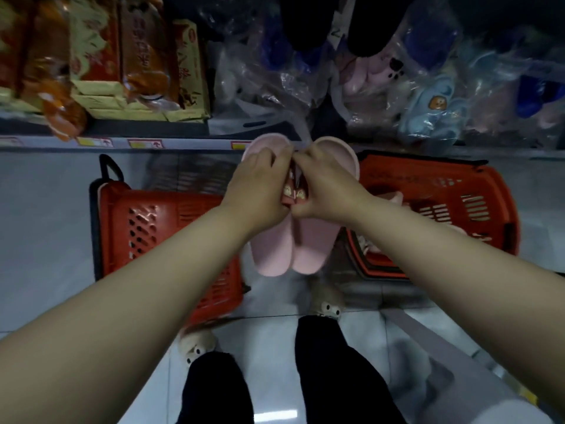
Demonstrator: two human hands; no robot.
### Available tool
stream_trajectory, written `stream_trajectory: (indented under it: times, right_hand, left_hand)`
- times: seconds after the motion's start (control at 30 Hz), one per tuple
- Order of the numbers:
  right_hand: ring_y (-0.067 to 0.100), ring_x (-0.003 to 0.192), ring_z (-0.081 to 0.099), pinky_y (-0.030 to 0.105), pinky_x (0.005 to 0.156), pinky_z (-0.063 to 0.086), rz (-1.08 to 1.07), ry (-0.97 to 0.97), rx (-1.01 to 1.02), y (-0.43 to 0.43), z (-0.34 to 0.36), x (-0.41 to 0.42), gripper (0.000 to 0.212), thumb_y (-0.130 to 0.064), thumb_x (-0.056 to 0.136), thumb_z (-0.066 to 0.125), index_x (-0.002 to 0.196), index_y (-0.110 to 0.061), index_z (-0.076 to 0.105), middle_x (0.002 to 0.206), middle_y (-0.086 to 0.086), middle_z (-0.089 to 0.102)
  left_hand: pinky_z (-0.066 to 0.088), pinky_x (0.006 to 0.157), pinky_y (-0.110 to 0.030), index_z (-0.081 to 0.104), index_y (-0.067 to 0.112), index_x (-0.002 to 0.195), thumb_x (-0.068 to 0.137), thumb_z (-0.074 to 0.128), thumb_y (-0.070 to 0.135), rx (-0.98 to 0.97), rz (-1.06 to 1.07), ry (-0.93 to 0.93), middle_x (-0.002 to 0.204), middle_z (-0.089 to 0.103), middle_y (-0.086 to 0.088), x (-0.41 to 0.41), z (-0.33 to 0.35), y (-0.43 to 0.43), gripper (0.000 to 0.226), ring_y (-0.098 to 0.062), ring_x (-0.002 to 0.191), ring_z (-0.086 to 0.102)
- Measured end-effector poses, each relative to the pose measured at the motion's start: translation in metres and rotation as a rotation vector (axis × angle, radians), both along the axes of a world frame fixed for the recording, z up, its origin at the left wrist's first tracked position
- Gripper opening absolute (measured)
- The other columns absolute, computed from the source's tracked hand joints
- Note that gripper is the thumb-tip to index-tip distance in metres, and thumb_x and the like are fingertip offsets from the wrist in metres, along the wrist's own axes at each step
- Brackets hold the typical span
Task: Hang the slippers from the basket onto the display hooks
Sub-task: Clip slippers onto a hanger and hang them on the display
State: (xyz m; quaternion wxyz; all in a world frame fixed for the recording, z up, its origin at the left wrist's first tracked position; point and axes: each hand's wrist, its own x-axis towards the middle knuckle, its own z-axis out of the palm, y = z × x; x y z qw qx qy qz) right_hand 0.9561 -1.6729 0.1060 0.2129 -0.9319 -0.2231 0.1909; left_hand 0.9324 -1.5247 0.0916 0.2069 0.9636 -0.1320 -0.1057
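A pair of pink slippers [293,249] is held side by side in front of me, soles toward the camera, above the floor between two baskets. My left hand [260,188] grips the left slipper at its strap and my right hand [324,185] grips the right one; the fingers of both meet at the middle, where small cartoon figures show. A red basket [458,191] on the right holds more pale slippers. A second red basket [137,228] stands on the left. Bagged slippers [428,111] hang on the display above; the hooks themselves are hidden.
A shelf [122,142] at upper left carries orange and yellow packaged goods [101,56]. My legs in dark trousers [321,362] and feet in plush slippers [198,344] stand on the pale tiled floor [39,234] below the baskets.
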Motion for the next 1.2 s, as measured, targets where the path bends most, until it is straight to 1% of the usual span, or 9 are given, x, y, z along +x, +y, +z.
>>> stream_trajectory:
  times: [0.13,0.33,0.5,0.63,0.8,0.93,1.0,1.1,1.2]
  right_hand:
    - [0.027,0.118,0.042,0.025,0.097,0.035,0.027,0.080,0.028,0.047,0.003,-0.032,0.096,-0.022,0.055,0.084,0.136,-0.003,0.036,0.124,0.016,0.042]
    - [0.018,0.101,0.043,0.017,0.077,0.033,-0.016,0.096,0.130,0.107,-0.004,-0.061,0.085,-0.024,0.051,0.088,0.116,-0.003,0.037,0.110,0.009,0.037]
    - [0.018,0.093,0.049,0.036,0.077,0.047,0.035,0.089,0.119,0.134,-0.009,-0.064,0.081,-0.026,0.050,0.086,0.111,-0.011,0.034,0.106,0.004,0.041]
    - [0.026,0.088,0.048,0.046,0.072,0.046,0.110,0.029,0.096,0.153,-0.006,-0.065,0.069,-0.019,0.054,0.081,0.108,-0.004,0.041,0.103,0.007,0.036]
    - [0.026,0.084,0.048,0.043,0.071,0.046,0.169,0.051,0.104,0.184,-0.013,-0.065,0.063,-0.014,0.055,0.078,0.105,-0.007,0.040,0.103,0.006,0.031]
    - [0.017,0.084,0.042,0.027,0.066,0.038,0.192,0.078,0.148,0.215,-0.025,-0.069,0.062,-0.017,0.056,0.079,0.105,-0.009,0.042,0.101,0.003,0.031]
    - [0.016,0.084,0.041,0.021,0.062,0.034,0.214,0.077,0.147,0.232,-0.034,-0.072,0.062,-0.018,0.056,0.081,0.104,-0.007,0.043,0.102,0.003,0.031]
    - [0.012,0.084,0.038,0.009,0.062,0.033,0.209,0.062,0.179,0.258,-0.045,-0.079,0.060,-0.018,0.058,0.080,0.105,-0.005,0.046,0.102,0.001,0.032]
    - [0.010,0.087,0.040,0.013,0.067,0.033,0.216,0.019,0.197,0.291,-0.054,-0.089,0.059,-0.022,0.061,0.082,0.106,-0.005,0.049,0.103,0.004,0.041]
  left_hand:
    - [0.045,0.092,-0.049,0.017,0.019,0.150,0.065,0.061,0.048,0.000,-0.052,0.121,0.133,0.043,-0.020,-0.023,-0.004,0.063,0.100,-0.039,0.123,0.040]
    - [0.045,0.092,-0.046,0.014,0.026,0.147,0.056,0.081,0.045,0.057,-0.137,0.224,0.131,0.042,-0.013,-0.047,0.000,0.122,0.115,-0.033,0.121,0.040]
    - [0.045,0.085,-0.041,0.022,0.020,0.145,0.056,0.081,0.051,0.087,-0.092,0.229,0.123,0.045,-0.013,-0.063,-0.008,0.143,0.111,-0.033,0.113,0.043]
    - [0.037,0.080,-0.037,0.036,0.016,0.134,0.063,0.076,0.053,0.150,-0.014,0.191,0.120,0.048,-0.011,-0.074,-0.017,0.150,0.090,-0.033,0.111,0.045]
    - [0.047,0.080,-0.042,0.048,0.023,0.115,0.060,0.062,0.063,0.027,0.117,0.274,0.105,0.059,-0.005,-0.083,-0.035,0.172,0.070,-0.029,0.096,0.056]
    - [0.046,0.065,-0.031,0.048,0.019,0.106,0.078,0.059,0.034,-0.192,0.207,0.328,0.085,0.056,0.003,-0.099,-0.042,0.199,0.034,-0.024,0.083,0.059]
    - [0.037,0.056,-0.025,0.047,0.015,0.112,0.084,0.060,0.023,-0.240,0.223,0.325,0.083,0.053,0.007,-0.105,-0.046,0.216,0.032,-0.017,0.080,0.056]
    - [0.041,0.064,-0.026,0.045,0.018,0.117,0.084,0.063,0.025,-0.294,0.205,0.325,0.094,0.057,0.006,-0.109,-0.054,0.246,0.038,-0.013,0.085,0.055]
    - [0.043,0.069,-0.026,0.042,0.018,0.123,0.082,0.068,0.034,-0.327,0.205,0.362,0.101,0.058,0.004,-0.114,-0.062,0.283,0.051,-0.013,0.089,0.056]
